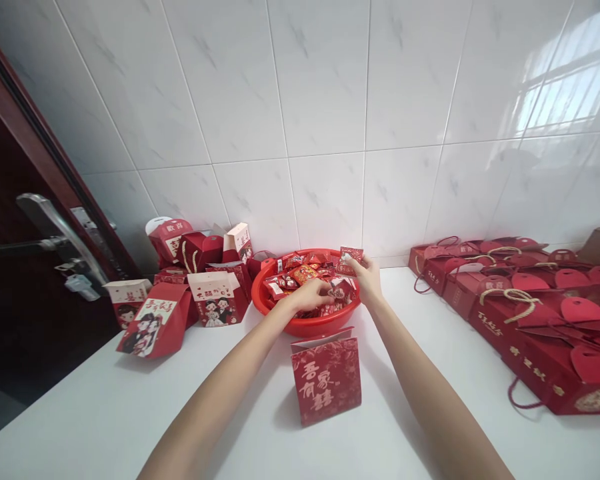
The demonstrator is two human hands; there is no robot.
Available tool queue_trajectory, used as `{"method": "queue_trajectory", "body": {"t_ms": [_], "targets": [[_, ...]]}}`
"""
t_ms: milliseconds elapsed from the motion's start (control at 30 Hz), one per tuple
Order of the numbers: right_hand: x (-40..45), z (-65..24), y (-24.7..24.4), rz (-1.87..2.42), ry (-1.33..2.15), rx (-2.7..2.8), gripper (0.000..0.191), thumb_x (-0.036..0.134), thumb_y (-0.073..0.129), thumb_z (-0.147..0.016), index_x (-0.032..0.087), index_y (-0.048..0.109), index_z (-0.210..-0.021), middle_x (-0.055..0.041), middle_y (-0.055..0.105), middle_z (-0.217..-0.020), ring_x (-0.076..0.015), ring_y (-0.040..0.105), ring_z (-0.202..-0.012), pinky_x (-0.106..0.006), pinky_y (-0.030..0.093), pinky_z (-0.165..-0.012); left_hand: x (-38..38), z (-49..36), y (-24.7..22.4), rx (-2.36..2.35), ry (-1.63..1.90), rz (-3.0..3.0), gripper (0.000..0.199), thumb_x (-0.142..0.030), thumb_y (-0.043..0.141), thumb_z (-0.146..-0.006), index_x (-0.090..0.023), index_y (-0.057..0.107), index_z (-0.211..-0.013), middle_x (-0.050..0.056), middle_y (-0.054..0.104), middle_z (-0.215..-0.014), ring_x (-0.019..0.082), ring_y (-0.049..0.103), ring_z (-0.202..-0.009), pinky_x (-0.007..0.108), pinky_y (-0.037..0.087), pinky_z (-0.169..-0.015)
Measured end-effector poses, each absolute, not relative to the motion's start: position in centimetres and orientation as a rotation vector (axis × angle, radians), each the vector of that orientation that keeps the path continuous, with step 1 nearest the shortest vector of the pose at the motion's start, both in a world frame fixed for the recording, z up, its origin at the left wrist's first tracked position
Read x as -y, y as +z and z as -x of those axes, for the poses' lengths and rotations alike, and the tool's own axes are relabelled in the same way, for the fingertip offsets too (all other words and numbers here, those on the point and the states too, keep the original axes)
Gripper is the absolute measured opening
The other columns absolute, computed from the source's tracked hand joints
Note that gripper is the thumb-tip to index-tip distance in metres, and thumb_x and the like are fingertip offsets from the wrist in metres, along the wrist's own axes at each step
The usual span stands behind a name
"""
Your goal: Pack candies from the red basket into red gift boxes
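Observation:
A red plastic basin (320, 327), heaped with small wrapped candies (303, 273), stands near the tiled wall. My left hand (313, 295) reaches in over the candies, fingers apart and touching the wrappers, with some fingertips hidden among them. At the basin's right rim, my right hand (369, 277) pinches a small red candy packet (351, 256) between thumb and fingers. Between my forearms, on the near side of the basin, a red paper gift box (327, 381) with pale Chinese characters stands upright. Its top flap is raised, and its inside is not visible.
Several red and cream gift boxes (217, 300) cluster on the left of the white table (260, 443). Rows of red handled boxes (525, 327) with cord loops fill the right side. A dark door with a metal handle (63, 240) is at the left, beyond the table edge.

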State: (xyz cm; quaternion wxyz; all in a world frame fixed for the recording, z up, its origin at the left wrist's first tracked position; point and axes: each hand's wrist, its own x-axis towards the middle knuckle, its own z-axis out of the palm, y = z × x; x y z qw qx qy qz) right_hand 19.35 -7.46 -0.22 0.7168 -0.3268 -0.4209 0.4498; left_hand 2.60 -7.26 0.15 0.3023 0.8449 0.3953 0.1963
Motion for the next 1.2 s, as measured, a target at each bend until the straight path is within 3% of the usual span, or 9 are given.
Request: {"method": "queue_trajectory", "body": {"t_ms": [133,533,800,1033,1200], "targets": [[7.2,-19.6,0.0,0.711,1.077,0.785,0.022,0.033,0.076,-0.061,0.020,0.066,-0.075,-0.0017,0.072,-0.072,-0.0210,0.069,-0.069,-0.035,0.058,-0.068,6.7,-2.0,0.5,-1.094,0.927,-2.131,0.034,-0.052,0.063,-0.075,-0.019,0.056,-0.068,0.000,0.060,-0.069,0.018,0.054,-0.069,0.028,0.042,-0.066],[7.3,-18.7,0.2,0.706,1.252,0.823,0.010,0.024,0.070,-0.061,0.020,0.065,-0.069,0.0000,0.071,-0.067,-0.0183,0.068,-0.062,-0.030,0.058,-0.062,6.0,-1.7,0.1,-1.018,1.301,-1.985,0.031,-0.039,0.060,-0.082,-0.015,0.065,-0.100,0.010,0.071,-0.106,0.026,0.064,-0.101,0.038,0.047,-0.094],[7.3,-18.8,0.2,0.653,1.300,0.855,0.010,0.019,0.072,-0.063,0.018,0.065,-0.070,0.0002,0.072,-0.067,-0.0161,0.068,-0.060,-0.027,0.059,-0.060,5.8,-1.7,0.2,-0.955,1.313,-1.915,0.032,-0.039,0.064,-0.080,-0.014,0.066,-0.099,0.009,0.072,-0.104,0.025,0.065,-0.099,0.036,0.047,-0.093],[7.7,-18.8,0.3,0.689,1.374,0.873,0.015,0.019,0.070,-0.065,0.017,0.067,-0.079,-0.0017,0.072,-0.066,-0.0171,0.066,-0.052,-0.025,0.054,-0.043,6.0,-1.8,0.3,-0.948,1.272,-1.878,0.034,-0.043,0.069,-0.077,-0.014,0.068,-0.096,0.007,0.073,-0.098,0.025,0.065,-0.096,0.037,0.048,-0.091],[7.6,-18.9,0.2,0.662,1.360,0.887,0.017,0.017,0.073,-0.063,0.017,0.068,-0.079,-0.0016,0.074,-0.074,-0.0167,0.071,-0.065,-0.026,0.061,-0.060,6.1,-1.9,0.3,-0.880,1.271,-1.815,0.031,-0.039,0.069,-0.075,-0.014,0.068,-0.093,0.007,0.074,-0.099,0.025,0.067,-0.095,0.038,0.050,-0.091]]}}
